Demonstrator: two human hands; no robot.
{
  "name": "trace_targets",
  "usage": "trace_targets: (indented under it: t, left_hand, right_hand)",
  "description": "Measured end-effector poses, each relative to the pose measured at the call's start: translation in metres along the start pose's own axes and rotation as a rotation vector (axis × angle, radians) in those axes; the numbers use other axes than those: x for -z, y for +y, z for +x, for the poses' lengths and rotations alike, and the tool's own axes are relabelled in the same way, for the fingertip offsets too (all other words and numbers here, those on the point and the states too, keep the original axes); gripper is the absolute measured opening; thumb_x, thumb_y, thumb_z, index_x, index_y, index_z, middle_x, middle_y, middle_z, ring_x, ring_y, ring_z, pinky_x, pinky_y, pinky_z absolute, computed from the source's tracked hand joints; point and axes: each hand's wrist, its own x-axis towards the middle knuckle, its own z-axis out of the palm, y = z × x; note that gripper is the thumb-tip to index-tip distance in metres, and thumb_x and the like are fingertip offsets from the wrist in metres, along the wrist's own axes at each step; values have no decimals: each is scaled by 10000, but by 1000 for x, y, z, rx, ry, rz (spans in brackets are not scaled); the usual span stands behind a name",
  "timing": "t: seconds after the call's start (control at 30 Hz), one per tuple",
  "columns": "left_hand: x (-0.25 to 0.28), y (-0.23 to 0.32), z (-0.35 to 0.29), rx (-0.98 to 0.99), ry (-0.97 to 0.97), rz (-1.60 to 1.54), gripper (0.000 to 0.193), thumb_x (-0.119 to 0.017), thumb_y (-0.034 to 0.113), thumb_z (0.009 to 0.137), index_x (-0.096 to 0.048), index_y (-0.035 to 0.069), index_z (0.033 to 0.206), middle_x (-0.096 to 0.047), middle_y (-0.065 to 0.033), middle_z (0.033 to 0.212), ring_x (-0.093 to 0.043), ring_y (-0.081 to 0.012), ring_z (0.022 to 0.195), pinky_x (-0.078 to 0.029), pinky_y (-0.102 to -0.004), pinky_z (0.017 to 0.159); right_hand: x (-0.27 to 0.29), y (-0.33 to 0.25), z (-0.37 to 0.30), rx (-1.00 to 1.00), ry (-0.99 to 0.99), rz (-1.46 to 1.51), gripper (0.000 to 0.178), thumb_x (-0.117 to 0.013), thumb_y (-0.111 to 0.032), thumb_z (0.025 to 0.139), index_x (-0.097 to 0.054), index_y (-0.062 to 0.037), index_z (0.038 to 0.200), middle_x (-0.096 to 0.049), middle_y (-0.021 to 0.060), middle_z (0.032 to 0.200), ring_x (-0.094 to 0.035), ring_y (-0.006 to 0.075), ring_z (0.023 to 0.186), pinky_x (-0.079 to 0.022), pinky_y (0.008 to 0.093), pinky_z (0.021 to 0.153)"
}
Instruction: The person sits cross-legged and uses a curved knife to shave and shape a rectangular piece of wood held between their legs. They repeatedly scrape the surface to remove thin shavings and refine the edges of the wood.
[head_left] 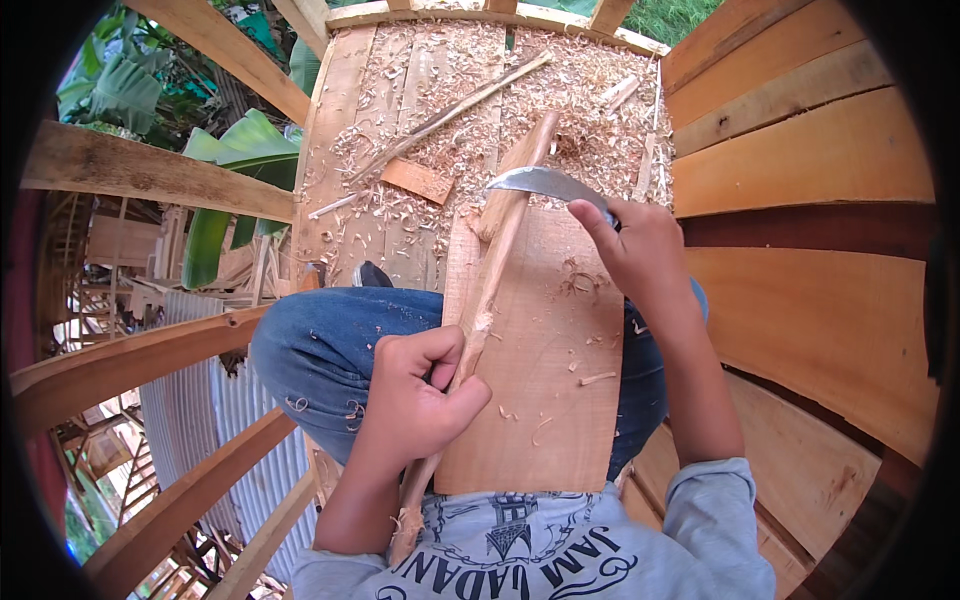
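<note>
My left hand point(425, 392) is closed around a long wooden stick point(497, 262), which slants from beside my waist up and away to the right. My right hand point(640, 252) grips a knife with a curved blade point(548, 182); the fingers hide most of its handle, and the thumb is raised along it. The blade lies across the stick near its far end, edge position hard to make out. Beneath the stick is a flat wooden board point(540, 400) resting on my lap, with a few curled shavings on it. A small wood piece point(498, 210) sits against the stick at the board's far edge.
Wood shavings point(470, 110) cover much of the plank floor point(345, 110) ahead. A thin stick point(460, 108) and a small wood offcut point(418, 181) lie among them. Slatted rails point(160, 170) run along the left, a plank wall point(800, 150) along the right.
</note>
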Motion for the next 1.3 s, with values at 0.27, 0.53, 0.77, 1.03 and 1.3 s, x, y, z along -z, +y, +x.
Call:
trace_targets:
  t: [0.27, 0.53, 0.77, 1.03, 1.3]
  left_hand:
    - [0, 3, -1, -22, -16, 49, 294, -581, 57, 582, -293, 34, 528, -244, -2, 459, -267, -56, 473, -231, -244, 429]
    - [2, 3, -1, 11, -57, 9, 321, -574, 44, 603, -260, 60, 540, -288, 32, 500, -286, -32, 525, -223, -228, 456]
    - [4, -4, -1, 8, -59, 10, 332, -579, 41, 605, -253, 59, 542, -272, 32, 504, -272, -37, 530, -212, -237, 457]
    - [5, -3, -3, 30, -73, -19, 345, -590, 39, 598, -250, 64, 544, -292, 35, 506, -269, -37, 527, -204, -237, 456]
    - [15, -15, -3, 54, -89, -138, 339, -598, 41, 604, -265, 62, 545, -282, 32, 502, -276, -36, 519, -215, -237, 456]
  right_hand:
    - [-5, 3, 3, 119, 4, -13, 570, -546, -541, 848, -598, -18, 628, -555, 156, 548, -577, 336, 522, -462, 404, 515]
    - [-13, 10, 6, 201, -34, 97, 467, -609, -440, 847, -596, -13, 657, -526, 156, 540, -549, 327, 491, -428, 389, 482]
    - [-23, 9, -5, 421, -8, 68, 458, -592, -431, 862, -610, -18, 665, -532, 158, 539, -558, 322, 502, -428, 390, 488]
    - [-30, 28, 5, 336, 42, 180, 539, -547, -449, 897, -513, -14, 580, -469, 120, 492, -516, 251, 456, -382, 346, 466]
    - [-26, 80, 35, -193, 157, 229, 613, -529, -539, 870, -618, 29, 660, -506, 139, 494, -536, 218, 495, -390, 368, 500]
